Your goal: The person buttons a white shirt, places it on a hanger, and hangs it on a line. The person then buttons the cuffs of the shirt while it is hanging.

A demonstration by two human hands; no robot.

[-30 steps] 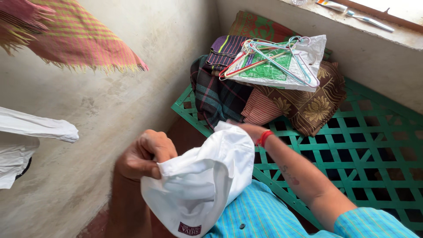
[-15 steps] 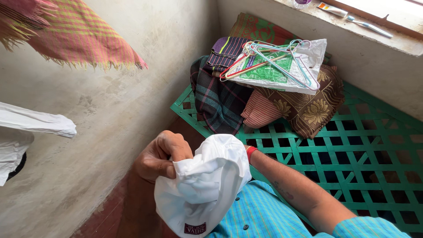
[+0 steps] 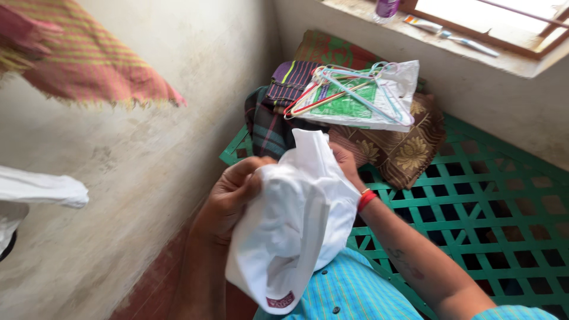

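Both hands had risen since the earlier frame, lifting 1 white garment [image 3: 296, 219] up in front of the stacked fabrics. Left hand [image 3: 232, 195] curled its fingers closed around the cloth's left edge. Right hand [image 3: 344, 163], wearing 1 red wristband [image 3: 366, 200], sat mostly hidden behind the cloth, so its grip was probably closed on the fabric. Behind them, 1 white plastic bag [image 3: 355, 101] lay on folded cloths [image 3: 409, 148] over the green lattice frame [image 3: 492, 207], carrying several coloured hangers [image 3: 332, 83], perhaps 4.
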